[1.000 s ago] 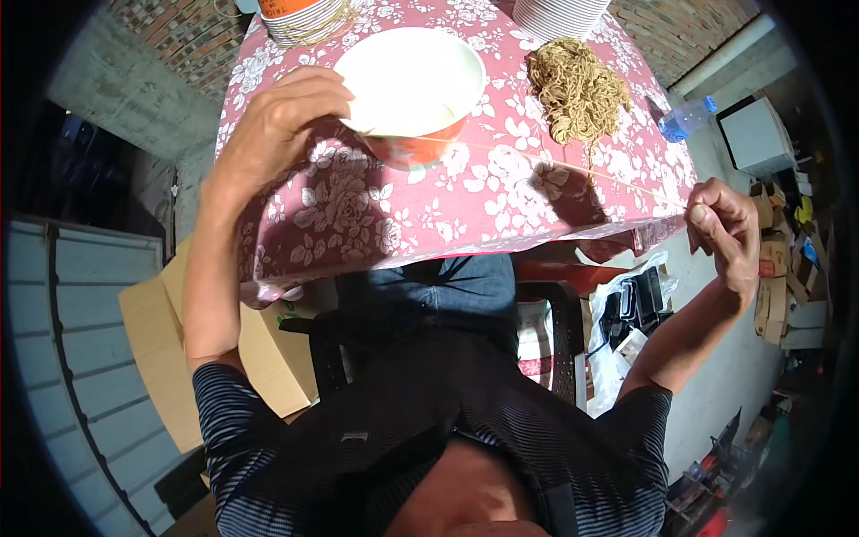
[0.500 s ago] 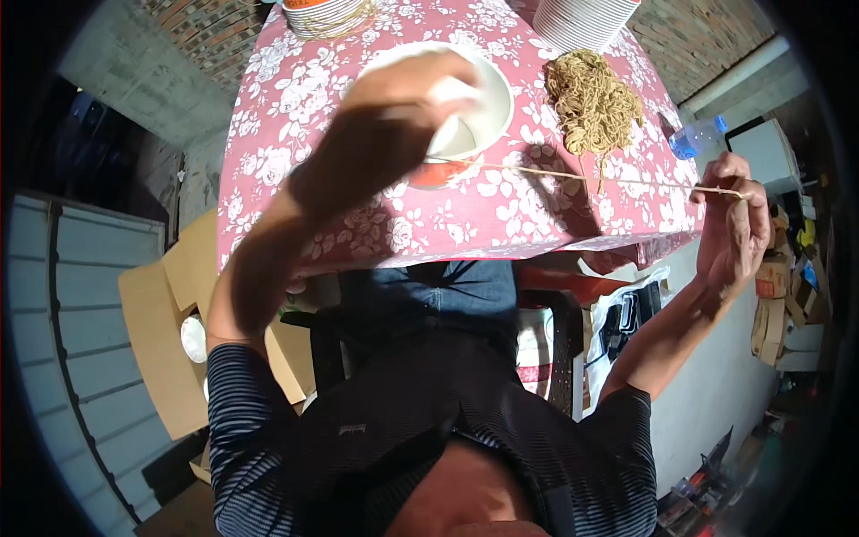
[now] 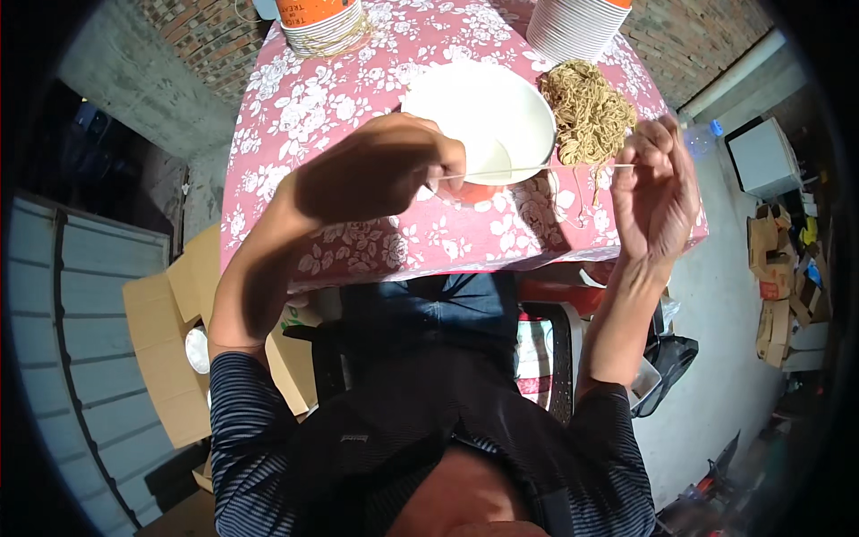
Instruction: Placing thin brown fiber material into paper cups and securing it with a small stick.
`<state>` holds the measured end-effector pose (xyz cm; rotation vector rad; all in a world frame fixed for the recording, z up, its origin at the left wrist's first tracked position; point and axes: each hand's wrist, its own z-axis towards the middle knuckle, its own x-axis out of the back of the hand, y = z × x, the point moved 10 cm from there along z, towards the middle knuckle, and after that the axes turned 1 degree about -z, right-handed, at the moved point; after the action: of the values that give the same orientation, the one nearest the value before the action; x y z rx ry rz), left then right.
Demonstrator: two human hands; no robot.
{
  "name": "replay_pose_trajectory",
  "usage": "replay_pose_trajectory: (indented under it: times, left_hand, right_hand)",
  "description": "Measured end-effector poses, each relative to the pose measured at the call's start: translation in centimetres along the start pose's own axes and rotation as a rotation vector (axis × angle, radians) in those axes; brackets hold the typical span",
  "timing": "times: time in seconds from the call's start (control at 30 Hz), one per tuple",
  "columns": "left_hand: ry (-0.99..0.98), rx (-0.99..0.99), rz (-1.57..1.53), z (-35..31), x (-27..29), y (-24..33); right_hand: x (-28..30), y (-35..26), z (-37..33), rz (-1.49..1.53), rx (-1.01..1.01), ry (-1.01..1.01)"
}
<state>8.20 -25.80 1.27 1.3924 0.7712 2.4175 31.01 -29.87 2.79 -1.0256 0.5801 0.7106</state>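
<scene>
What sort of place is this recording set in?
Probably a home workshop or yard: a brick wall behind a table with a floral cloth, stacked paper bowls, a string pile and cardboard boxes.

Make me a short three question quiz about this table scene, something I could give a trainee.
1. True or false: a thin pale string is stretched between the left hand and the right hand.
2. What lies on the flowered tablecloth just right of the white bowl? A) a heap of tan string B) a pair of scissors C) a red cup
3. Fill in: at the far right of the table stands a stack of white ____.

Key
1. True: each hand pinches one end, and the string crosses in front of the bowl.
2. A: the heap of tan string.
3. Bowls.
</scene>
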Motion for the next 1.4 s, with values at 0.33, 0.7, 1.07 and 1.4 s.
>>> replay_pose_trajectory:
  times: [0.33,0.7,1.07,1.4]
  left_hand:
    - [0.510,-0.155,0.445,0.2,-2.1,8.0]
    - [0.343,0.197,0.226,-2.3,0.8,0.5]
    - [0.328,0.291,-0.110,-2.9,4.1,-1.3]
    - [0.406,0.319,-0.011,-2.5,4.9,-1.8]
  right_hand:
    - [1.1,-1.2,5.6,-0.467,0.045,0.087]
    - [4.4,-0.6,2.8,-0.970,-0.157,0.186]
    - [-2.6,10.0,-0.7,-1.019,-0.349,-0.141]
    - [-3.2,11.7,-1.0,-0.958,-0.375,-0.133]
